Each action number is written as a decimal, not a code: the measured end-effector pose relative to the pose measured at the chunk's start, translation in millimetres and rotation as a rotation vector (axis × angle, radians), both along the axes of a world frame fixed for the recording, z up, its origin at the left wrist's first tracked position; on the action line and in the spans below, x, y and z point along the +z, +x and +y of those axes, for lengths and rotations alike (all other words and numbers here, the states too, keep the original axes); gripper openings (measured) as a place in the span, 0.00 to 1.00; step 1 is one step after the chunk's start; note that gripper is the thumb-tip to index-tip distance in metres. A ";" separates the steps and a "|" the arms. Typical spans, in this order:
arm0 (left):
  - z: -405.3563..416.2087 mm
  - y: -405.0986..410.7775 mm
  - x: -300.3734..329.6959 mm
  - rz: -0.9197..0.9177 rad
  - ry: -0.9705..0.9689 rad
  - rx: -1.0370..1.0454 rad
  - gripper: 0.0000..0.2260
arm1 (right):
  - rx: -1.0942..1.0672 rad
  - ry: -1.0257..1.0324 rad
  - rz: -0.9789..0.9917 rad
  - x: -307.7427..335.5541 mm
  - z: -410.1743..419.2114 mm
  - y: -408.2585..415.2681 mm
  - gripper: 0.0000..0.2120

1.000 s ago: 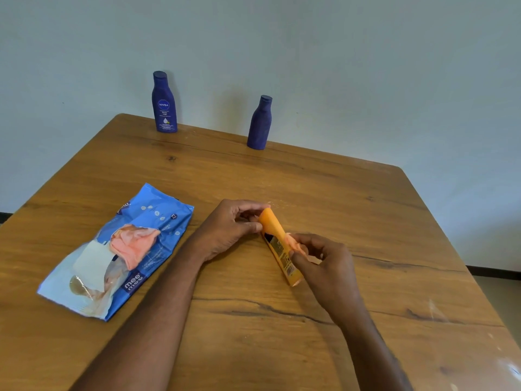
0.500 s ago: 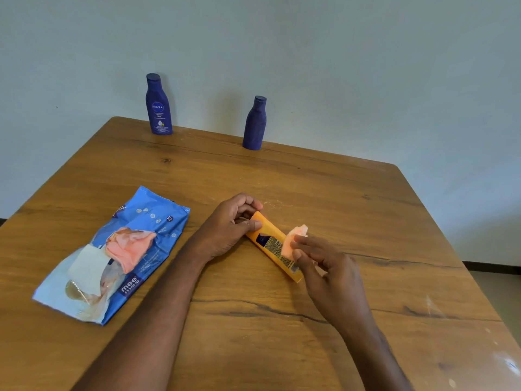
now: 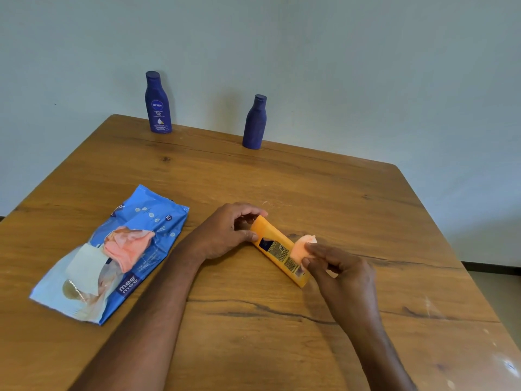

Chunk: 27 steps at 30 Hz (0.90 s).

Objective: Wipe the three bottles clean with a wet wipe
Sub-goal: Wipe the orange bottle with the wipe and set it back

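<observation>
An orange bottle lies tilted over the middle of the wooden table. My left hand grips its upper end between thumb and fingers. My right hand pinches a pale pink wet wipe and holds it against the bottle's lower half. Two dark blue bottles stand upright at the far edge: a labelled one on the left and a plain one to its right, both well beyond my hands.
A blue wet wipe pack lies on the table left of my left forearm, its flap peeled back and a pink wipe sticking out. The wall stands right behind the far table edge.
The bottle has been lowered and turned, its printed label now faces up. My right hand has slid the wipe along the bottle's side.
</observation>
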<state>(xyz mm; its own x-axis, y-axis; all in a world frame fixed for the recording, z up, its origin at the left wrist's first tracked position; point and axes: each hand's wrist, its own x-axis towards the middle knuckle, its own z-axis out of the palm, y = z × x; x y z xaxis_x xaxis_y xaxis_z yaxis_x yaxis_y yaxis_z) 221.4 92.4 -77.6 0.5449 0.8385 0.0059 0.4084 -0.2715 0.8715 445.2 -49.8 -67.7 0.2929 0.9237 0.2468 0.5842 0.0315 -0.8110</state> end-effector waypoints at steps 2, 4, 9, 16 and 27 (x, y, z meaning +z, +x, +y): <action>-1.1 2.0 0.0 -0.017 0.039 0.020 0.20 | 0.006 0.010 0.016 2.8 0.2 0.4 0.14; 0.0 4.2 -1.0 -0.053 0.059 0.023 0.18 | 0.019 0.057 -0.073 3.2 -1.4 -3.6 0.14; 3.1 4.3 -5.8 -0.082 0.060 0.008 0.17 | 0.036 0.146 -0.334 7.2 0.9 -14.8 0.13; 2.0 3.2 -5.1 -0.095 0.085 0.002 0.17 | 0.166 0.064 -0.517 18.8 42.9 -43.2 0.09; 0.0 2.5 -5.4 -0.201 0.091 0.040 0.21 | 0.222 -0.092 -0.472 35.3 76.2 -55.4 0.10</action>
<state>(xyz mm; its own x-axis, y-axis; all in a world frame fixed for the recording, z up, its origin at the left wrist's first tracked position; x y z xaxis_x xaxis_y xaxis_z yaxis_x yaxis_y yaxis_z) 223.9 92.4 -83.0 0.4918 0.8503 0.1873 0.2408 -0.3396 0.9092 389.8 26.5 -32.4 -0.0357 0.9750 0.2194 0.8738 0.1370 -0.4666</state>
